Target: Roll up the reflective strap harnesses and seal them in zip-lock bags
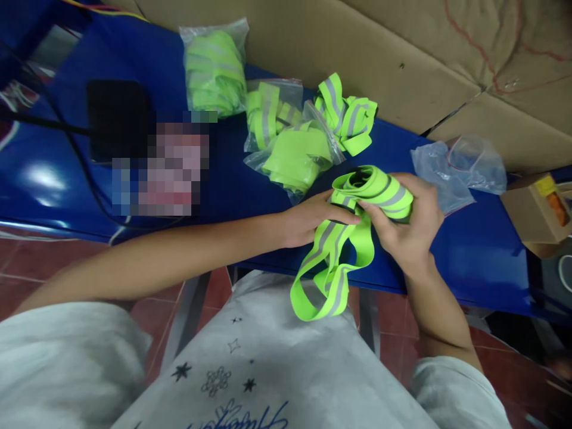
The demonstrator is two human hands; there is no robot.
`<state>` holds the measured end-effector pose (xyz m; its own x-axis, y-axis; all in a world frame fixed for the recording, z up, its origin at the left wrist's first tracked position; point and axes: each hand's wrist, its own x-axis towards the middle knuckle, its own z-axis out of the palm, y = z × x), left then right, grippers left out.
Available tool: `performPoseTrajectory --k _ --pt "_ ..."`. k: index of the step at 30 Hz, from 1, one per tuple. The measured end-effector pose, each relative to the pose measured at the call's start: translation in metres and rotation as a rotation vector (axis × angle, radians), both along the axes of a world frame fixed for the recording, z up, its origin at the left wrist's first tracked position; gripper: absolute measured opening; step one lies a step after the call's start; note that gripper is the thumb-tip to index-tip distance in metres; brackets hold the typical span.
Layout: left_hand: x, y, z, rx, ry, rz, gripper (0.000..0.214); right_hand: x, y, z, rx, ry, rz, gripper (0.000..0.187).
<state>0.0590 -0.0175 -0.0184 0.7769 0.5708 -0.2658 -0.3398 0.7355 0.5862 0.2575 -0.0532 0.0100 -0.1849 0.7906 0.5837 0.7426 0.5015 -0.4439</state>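
Over the table's near edge, both hands hold a neon-yellow reflective strap [333, 241] with a grey stripe. Part of it is wound into a loose roll, and a long loop hangs down in front of my shirt. My right hand [415, 217] wraps round the roll from the right, thumb pressed on its front. My left hand [315, 217] pinches the strap at the roll's left end, near a dark piece that may be a buckle. Just beyond my hands lie a clear bag of neon strap [297, 155], another such bag [267, 116] and an unbagged bundle of strap [346, 116].
A fuller bag of strap [214, 74] stands farther back. Crumpled clear bags [467, 167] and a small cardboard box [538, 208] are at the right. On the left of the blue table [482, 256] lies a black device [117, 119] with cables. Large cardboard [379, 65] borders the back.
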Motion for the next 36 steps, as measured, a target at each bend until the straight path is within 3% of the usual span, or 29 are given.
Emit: performPoseTrajectory --k 4,10,12,14,16,19,21,25,27,32,36 --pt "-0.001 0.000 0.003 0.004 -0.041 0.019 0.036 0.004 0.002 -0.005 0.175 -0.115 0.085 0.044" --pt "-0.002 -0.006 0.008 -0.004 -0.119 -0.066 0.041 0.009 0.009 -0.007 0.400 -0.204 0.074 0.048" --pt "-0.002 -0.008 0.008 0.025 -0.057 -0.091 0.045 0.011 0.011 -0.010 0.441 -0.273 0.042 0.047" --pt "-0.001 -0.010 0.007 0.088 0.049 -0.049 0.047 0.014 0.011 -0.015 0.368 -0.335 -0.014 0.040" --pt "0.000 -0.009 0.006 0.143 0.100 0.000 0.046 0.019 0.010 -0.019 0.188 -0.322 -0.073 0.033" --pt "-0.003 -0.006 0.007 0.169 0.054 -0.032 0.038 0.024 0.008 -0.022 -0.044 -0.179 -0.114 0.030" --pt "-0.005 -0.004 0.009 0.178 -0.011 -0.060 0.037 0.026 0.008 -0.020 -0.123 -0.105 -0.112 0.030" --pt "-0.009 0.000 0.010 0.204 -0.184 -0.074 0.053 0.021 0.012 -0.014 -0.190 -0.096 -0.058 0.031" --pt "-0.010 0.003 0.010 0.181 -0.210 -0.052 0.058 0.015 0.014 -0.011 -0.215 -0.131 0.038 0.032" --pt "-0.010 0.014 0.009 0.276 0.011 0.137 0.055 0.009 0.017 0.000 -0.286 -0.062 0.403 0.038" --pt "-0.013 0.015 0.009 0.368 0.074 0.086 0.058 0.016 0.017 0.008 -0.252 0.358 0.277 0.045"
